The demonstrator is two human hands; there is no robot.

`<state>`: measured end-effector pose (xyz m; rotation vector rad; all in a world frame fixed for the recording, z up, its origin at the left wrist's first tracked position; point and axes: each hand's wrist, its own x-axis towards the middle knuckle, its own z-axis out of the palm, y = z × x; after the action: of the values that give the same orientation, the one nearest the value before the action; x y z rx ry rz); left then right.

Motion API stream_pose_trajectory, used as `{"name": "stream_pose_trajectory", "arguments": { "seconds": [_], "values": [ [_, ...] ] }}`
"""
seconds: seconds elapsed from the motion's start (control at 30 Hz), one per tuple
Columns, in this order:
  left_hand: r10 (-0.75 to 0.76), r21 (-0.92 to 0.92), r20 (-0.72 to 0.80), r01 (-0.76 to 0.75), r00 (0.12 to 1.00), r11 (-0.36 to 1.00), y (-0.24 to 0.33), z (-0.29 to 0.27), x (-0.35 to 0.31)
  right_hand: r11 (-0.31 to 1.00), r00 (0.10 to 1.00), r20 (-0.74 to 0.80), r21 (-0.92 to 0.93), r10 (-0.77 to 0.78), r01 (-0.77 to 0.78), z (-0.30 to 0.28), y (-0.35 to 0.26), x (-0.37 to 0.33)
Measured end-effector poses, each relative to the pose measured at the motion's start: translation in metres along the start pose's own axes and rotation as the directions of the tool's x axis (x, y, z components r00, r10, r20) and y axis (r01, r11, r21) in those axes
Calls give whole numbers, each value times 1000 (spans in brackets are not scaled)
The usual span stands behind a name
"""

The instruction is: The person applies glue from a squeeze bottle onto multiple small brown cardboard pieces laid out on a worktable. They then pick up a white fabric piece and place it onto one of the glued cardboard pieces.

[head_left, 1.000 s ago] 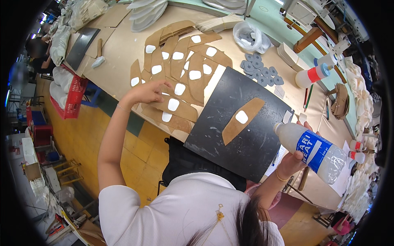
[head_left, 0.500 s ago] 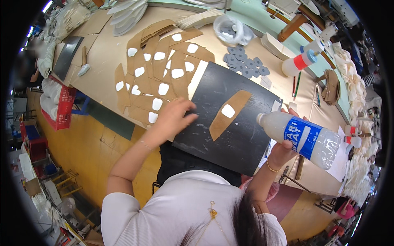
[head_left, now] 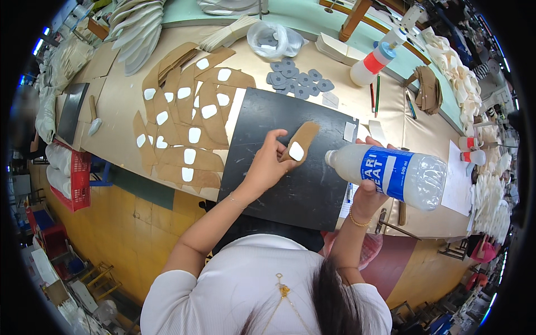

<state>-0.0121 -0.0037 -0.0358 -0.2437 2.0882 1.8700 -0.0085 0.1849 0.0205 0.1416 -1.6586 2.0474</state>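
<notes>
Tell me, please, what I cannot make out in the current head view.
All in the head view:
- Brown piece: its near end is partly hidden by the left hand.
- Right hand: its fingers are mostly behind the bottle.
- Paper: partly covered by the board.
- Bag: its cloudy plastic blurs the contents.

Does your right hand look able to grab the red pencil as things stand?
Probably not: the right hand is holding the blue-labelled bottle, so it looks occupied, though the red pencil itself lies uncovered on the table.
</notes>
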Motion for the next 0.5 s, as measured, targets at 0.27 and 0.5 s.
{"name": "stream_pose_trajectory", "arguments": {
  "seconds": [0.27,0.5],
  "values": [
    [-126,-745,383,387,915,544,3,-2,-16,998,995,103,54,5,-11,4,5,-4],
    [65,-674,316,175,947,718,33,3,-35,982,935,303,78,-186,170,7,20,-4]
  ]
}}
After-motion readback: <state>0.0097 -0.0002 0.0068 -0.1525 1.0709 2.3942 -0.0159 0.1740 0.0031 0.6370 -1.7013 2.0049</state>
